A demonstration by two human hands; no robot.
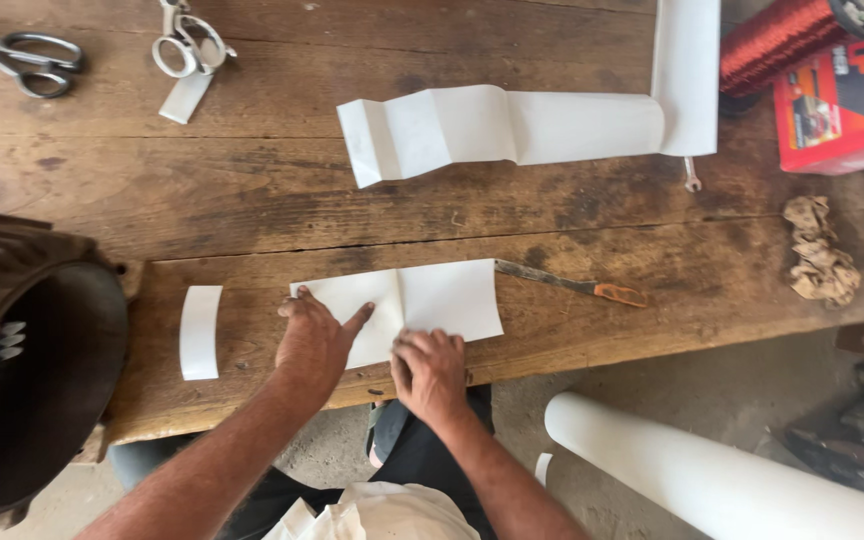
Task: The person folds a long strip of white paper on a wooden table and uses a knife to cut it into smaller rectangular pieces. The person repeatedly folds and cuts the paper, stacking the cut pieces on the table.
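A white paper sheet [442, 295] lies near the front edge of a worn wooden table [252, 190]. My left hand [314, 338] rests flat on the sheet's left part, fingers spread. My right hand [429, 372] presses on the sheet's near edge with curled fingers, pinching or folding it. A small curved white paper strip [200, 332] lies just left of my left hand.
A motor housing [22, 370] sits at the left edge. Two pairs of scissors [27, 60] [187, 45] lie at the back left. A long creased paper strip [512, 128] runs to a roll. An orange-handled tool [572, 284], copper wire spool [787, 35], red box [842, 105], crumpled rag [820, 250], white roll [712, 475] on the floor.
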